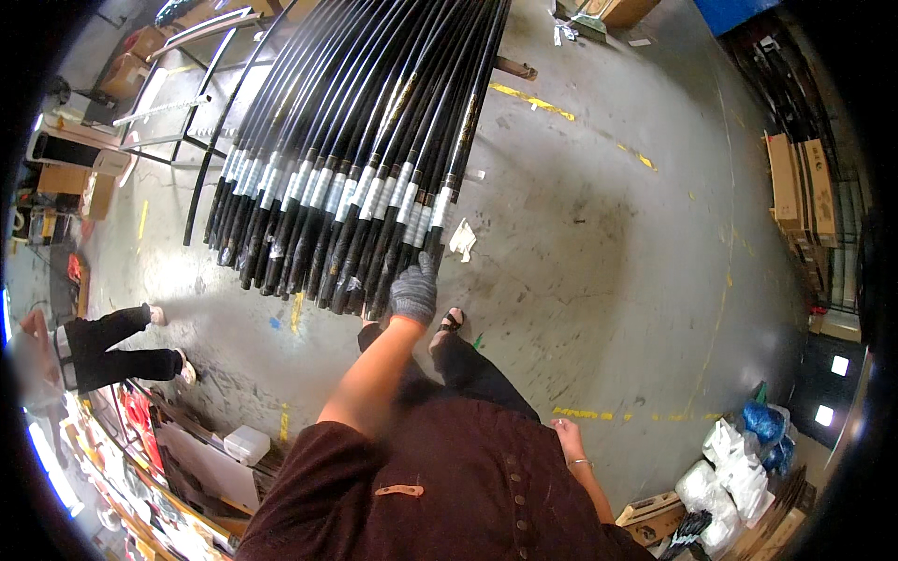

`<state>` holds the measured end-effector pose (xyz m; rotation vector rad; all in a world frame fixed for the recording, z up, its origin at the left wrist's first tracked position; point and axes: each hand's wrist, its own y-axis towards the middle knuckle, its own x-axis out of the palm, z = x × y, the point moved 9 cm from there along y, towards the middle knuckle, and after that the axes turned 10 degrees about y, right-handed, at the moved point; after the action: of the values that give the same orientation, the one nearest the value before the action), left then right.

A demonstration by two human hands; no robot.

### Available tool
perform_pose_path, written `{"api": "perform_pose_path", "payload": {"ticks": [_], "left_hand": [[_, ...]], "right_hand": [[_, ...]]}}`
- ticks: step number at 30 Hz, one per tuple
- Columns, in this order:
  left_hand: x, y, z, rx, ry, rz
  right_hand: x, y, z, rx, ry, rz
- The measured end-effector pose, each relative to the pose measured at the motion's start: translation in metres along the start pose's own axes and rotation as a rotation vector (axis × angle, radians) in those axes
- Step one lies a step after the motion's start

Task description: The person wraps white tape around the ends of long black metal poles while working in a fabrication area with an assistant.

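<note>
A big bundle of long black hoses (355, 122) with white tape bands near their ends lies slanted over the concrete floor, ends pointing toward me. My left hand (414, 288), in a grey glove with an orange cuff, grips the end of a hose on the bundle's right side, arm stretched forward. My right hand (565, 433) is bare, hangs beside my hip and holds nothing, fingers loose. My feet in sandals (451, 323) stand just below the hose ends.
Another person in black trousers (108, 348) stands at the left. A metal frame rack (182, 103) is at the back left, cardboard boxes (800, 187) along the right wall, white and blue bags (739, 463) at lower right. A white paper scrap (462, 239) lies by the hoses.
</note>
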<state>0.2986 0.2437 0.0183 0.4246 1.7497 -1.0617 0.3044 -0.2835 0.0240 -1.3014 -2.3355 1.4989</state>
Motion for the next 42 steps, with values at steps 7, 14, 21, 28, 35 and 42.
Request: {"api": "perform_pose_path", "payload": {"ticks": [7,14,21,28,35,42], "left_hand": [[0.000,-0.006,-0.031,-0.162,-0.662,0.203],[-0.074,-0.071,-0.024,0.017,-1.680,-0.081],[-0.195,-0.136,0.011,0.626,-2.280,-0.380],[-0.243,-0.139,0.013,0.593,-2.159,-0.225],[-0.247,-0.132,0.018,0.545,-2.069,-0.140],[-0.242,-0.119,0.019,0.457,-1.846,0.086]], "right_hand": [[-0.013,0.053,-0.033,-0.084,0.150,-0.106],[0.023,0.082,-0.162,-0.256,0.061,-0.210],[0.084,0.004,-0.356,-0.680,0.011,-0.398],[0.108,-0.107,-0.453,-0.913,0.067,-0.513],[0.095,-0.143,-0.483,-1.161,-0.164,-0.221],[0.086,-0.151,-0.489,-1.305,-0.257,-0.031]]}}
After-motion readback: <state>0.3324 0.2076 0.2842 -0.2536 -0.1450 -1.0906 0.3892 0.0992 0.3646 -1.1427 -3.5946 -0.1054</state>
